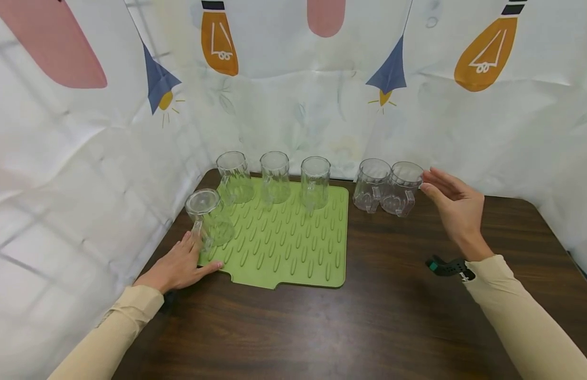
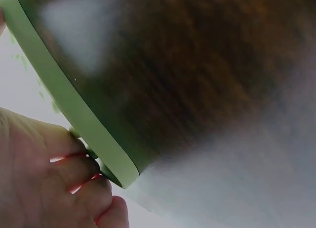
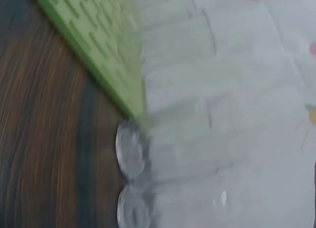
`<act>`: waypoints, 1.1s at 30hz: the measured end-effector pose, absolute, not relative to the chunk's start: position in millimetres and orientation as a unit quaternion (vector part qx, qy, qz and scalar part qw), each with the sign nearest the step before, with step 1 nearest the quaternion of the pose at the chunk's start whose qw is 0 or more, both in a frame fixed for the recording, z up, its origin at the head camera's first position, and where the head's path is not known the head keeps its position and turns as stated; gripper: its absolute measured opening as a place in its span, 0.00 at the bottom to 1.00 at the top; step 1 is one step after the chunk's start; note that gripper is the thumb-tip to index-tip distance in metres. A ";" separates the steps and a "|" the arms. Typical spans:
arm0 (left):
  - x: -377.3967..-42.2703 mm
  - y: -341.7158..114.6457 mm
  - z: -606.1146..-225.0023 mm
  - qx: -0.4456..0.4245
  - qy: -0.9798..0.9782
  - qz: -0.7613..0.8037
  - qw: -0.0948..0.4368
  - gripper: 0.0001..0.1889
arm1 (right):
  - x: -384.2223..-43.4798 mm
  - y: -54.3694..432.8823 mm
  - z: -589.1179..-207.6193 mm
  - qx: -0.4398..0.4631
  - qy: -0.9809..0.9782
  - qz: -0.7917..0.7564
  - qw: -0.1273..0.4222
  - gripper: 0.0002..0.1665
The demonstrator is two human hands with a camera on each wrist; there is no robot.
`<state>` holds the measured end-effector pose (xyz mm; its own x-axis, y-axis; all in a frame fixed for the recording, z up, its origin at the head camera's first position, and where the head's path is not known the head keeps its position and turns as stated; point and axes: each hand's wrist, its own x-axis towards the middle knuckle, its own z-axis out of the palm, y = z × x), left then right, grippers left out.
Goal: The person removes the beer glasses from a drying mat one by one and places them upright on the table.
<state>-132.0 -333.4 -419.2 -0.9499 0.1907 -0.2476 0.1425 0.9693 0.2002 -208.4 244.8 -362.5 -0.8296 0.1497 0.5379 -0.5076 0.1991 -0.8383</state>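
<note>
On a green drying mat (image 1: 284, 253), an upside-down clear glass mug (image 1: 210, 224) stands at the left edge. My left hand (image 1: 179, 264) rests at the mat's front left corner, fingers stretched beside that mug's handle and thumb along the mat's edge. In the left wrist view, its fingers (image 2: 81, 171) lie against the mat's rim. Two more clear mugs stand upright on the table right of the mat, a nearer-to-mat mug (image 1: 369, 184) and a rightmost mug (image 1: 401, 187). My right hand (image 1: 456, 208) is raised beside the rightmost mug, loosely bent fingertips right at its rim, gripping nothing.
Three clear mugs, including a middle mug (image 1: 275, 179), line the back of the mat. A printed white cloth (image 1: 293, 116) hangs behind and to the left. Dark wooden table (image 1: 321, 332) lies in front. A black band (image 1: 447, 265) is on the right wrist.
</note>
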 end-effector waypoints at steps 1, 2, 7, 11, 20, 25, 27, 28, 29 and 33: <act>-131.9 -332.9 -418.6 0.085 0.983 0.088 0.134 0.59 | -207.7 240.3 -360.3 0.134 -0.722 0.626 0.262 0.25; -131.6 -332.6 -418.0 0.084 0.984 0.087 0.134 0.59 | -207.1 235.6 -358.3 0.145 -0.718 0.629 0.260 0.25; -130.2 -331.3 -415.4 0.086 0.984 0.078 0.133 0.58 | -204.9 209.6 -352.2 0.190 -0.704 0.637 0.248 0.25; -130.7 -331.3 -414.9 0.087 0.985 0.069 0.134 0.57 | -205.9 185.5 -353.0 0.232 -0.682 0.653 0.235 0.25; -131.5 -329.5 -415.6 0.090 0.986 0.051 0.130 0.57 | -204.7 132.8 -359.9 0.249 -0.708 0.639 0.170 0.27; -131.0 -329.0 -416.3 0.087 0.986 0.046 0.132 0.56 | -200.7 109.8 -362.6 0.255 -0.704 0.651 0.124 0.28; -130.7 -329.0 -416.3 0.087 0.986 0.046 0.132 0.56 | -198.3 101.3 -363.8 0.256 -0.705 0.652 0.109 0.28; -130.7 -329.0 -416.5 0.088 0.986 0.045 0.132 0.56 | -197.3 97.1 -364.7 0.257 -0.704 0.654 0.100 0.28; -130.7 -329.3 -416.7 0.088 0.987 0.044 0.131 0.55 | -196.4 92.9 -365.5 0.258 -0.703 0.656 0.093 0.28; -131.4 -329.9 -416.8 0.085 0.987 0.038 0.133 0.55 | -194.6 76.8 -370.3 0.264 -0.697 0.663 0.069 0.29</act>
<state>-131.4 -329.9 -416.8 -0.9499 0.1788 -0.2565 0.1585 0.9825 0.0977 -194.6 76.8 -370.3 -0.8510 -0.2759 0.4469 -0.4598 -0.0195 -0.8878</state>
